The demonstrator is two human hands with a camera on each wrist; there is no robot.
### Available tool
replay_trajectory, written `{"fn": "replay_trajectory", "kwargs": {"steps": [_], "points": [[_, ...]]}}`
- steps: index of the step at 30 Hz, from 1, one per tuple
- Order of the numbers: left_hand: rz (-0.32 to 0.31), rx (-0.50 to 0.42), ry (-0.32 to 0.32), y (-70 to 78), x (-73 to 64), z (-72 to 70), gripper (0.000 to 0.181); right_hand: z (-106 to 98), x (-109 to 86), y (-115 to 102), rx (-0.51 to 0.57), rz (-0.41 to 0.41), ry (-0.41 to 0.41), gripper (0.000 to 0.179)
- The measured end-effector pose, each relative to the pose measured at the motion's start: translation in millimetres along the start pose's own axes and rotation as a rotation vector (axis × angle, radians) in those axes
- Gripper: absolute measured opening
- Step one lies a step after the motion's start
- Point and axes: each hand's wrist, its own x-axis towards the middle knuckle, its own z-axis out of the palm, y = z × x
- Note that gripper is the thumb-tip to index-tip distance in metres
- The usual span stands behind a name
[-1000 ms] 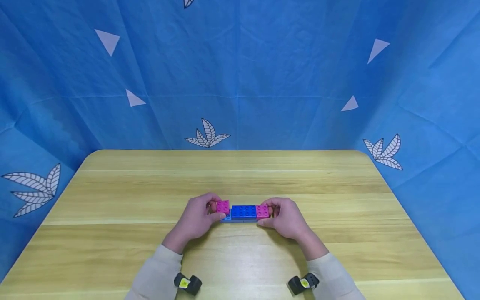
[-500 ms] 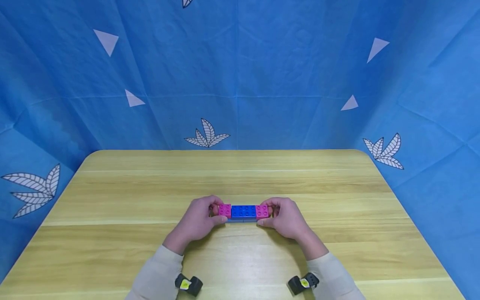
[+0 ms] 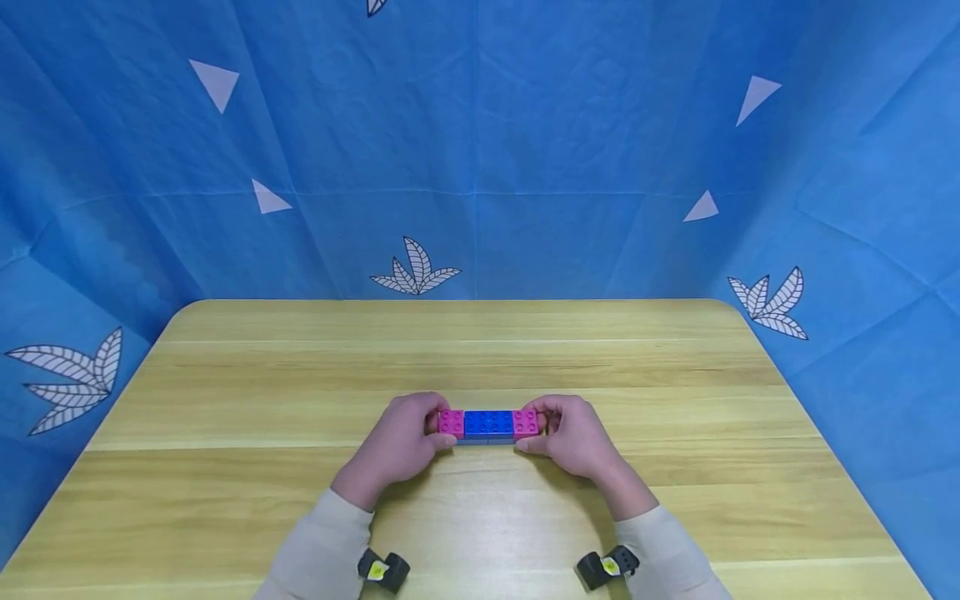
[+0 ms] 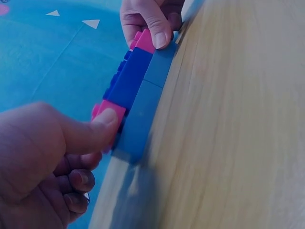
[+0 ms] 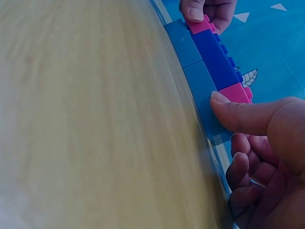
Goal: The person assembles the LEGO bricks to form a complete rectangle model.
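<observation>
A short wall of toy building bricks stands on the table between my two hands. Its lower row is two light blue bricks (image 4: 141,114) end to end. On top sit a long dark blue brick (image 3: 488,424) in the middle, a left pink brick (image 3: 451,422) and a right pink brick (image 3: 526,422). My left hand (image 3: 405,437) pinches the left pink brick, its thumb on the near side. In the left wrist view, a narrow gap shows under that brick. My right hand (image 3: 576,437) grips the right end, thumb across the pink and light blue bricks.
The wooden table (image 3: 480,350) has rounded far corners. Behind it and along both sides hangs a blue cloth (image 3: 480,150) with white triangles and leaf prints. A black strapped device sits at each sleeve, such as the left wristband (image 3: 384,572).
The left hand has brought the left pink brick down and right, from above the light blue brick's bare studs into line with the dark blue brick. The right hand has stayed in place.
</observation>
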Motion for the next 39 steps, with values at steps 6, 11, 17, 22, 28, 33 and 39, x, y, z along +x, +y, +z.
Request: {"fn": "replay_trajectory", "kwargs": {"steps": [6,11,17,22,28,33,39], "points": [[0.007,0.014,-0.001,-1.1,-0.4,-1.0,0.022,0.9,0.4,-0.4,0.011,-0.007,-0.004,0.034],[0.008,0.023,0.008,-2.1,-1.1,-0.1,0.022,1.7,0.6,-1.5,0.015,-0.005,-0.005,0.034],[0.015,0.086,0.001,-0.3,0.4,3.9,0.021,0.1,-0.2,-2.1,0.011,-0.010,0.001,0.034],[0.048,0.164,-0.012,6.6,2.3,5.2,0.018,-1.6,-1.1,-1.1,0.000,0.004,0.010,0.034],[0.062,0.198,0.005,8.9,1.2,6.5,0.018,-2.1,-1.0,-1.0,-0.004,0.002,0.013,0.034],[0.055,0.142,0.020,3.4,-0.6,8.9,0.020,-2.0,-1.1,-1.5,0.002,0.010,0.006,0.034],[0.042,0.095,0.034,-1.5,-2.9,10.1,0.019,-0.2,-1.2,-1.5,0.013,0.005,0.005,0.034]]}}
